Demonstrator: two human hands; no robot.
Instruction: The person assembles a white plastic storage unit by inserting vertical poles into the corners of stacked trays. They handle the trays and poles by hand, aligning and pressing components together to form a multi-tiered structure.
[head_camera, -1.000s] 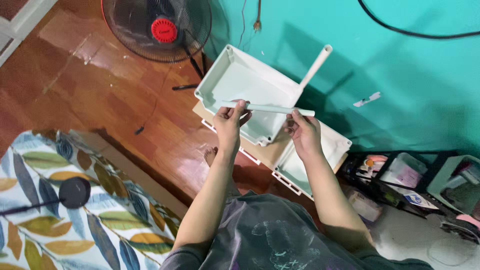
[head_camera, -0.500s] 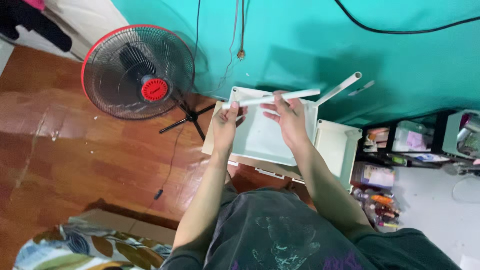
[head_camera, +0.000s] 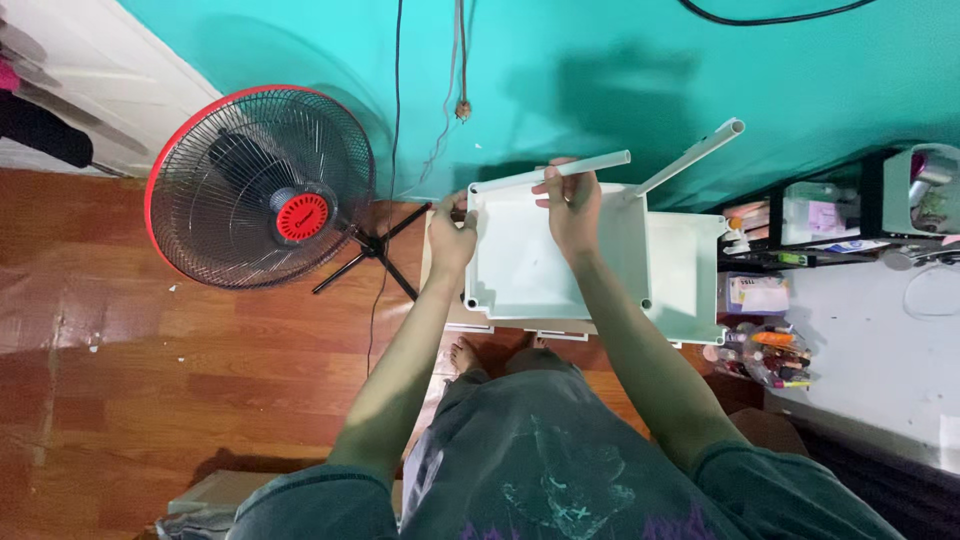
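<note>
I hold a long white tube (head_camera: 520, 178) above a white rectangular tray (head_camera: 530, 265). My left hand (head_camera: 452, 240) grips the tube's lower end at the tray's far left corner. Higher up the same tube, my right hand (head_camera: 572, 205) is closed around it over the tray's far rim. A second white tube (head_camera: 690, 157) stands slanted from the tray's far right corner. Another white tray (head_camera: 690, 280) lies beneath, showing to the right.
A red-rimmed floor fan (head_camera: 262, 187) stands on the wooden floor (head_camera: 150, 380) to the left. Cables (head_camera: 455, 70) hang down the teal wall (head_camera: 620, 60). A dark shelf (head_camera: 830, 225) with boxes and bottles (head_camera: 765, 355) crowds the right side.
The view swung left and up, bringing the fan fully into frame. Both hands carried the tube towards the tray's far left corner, and the tube tilted from level to slanted.
</note>
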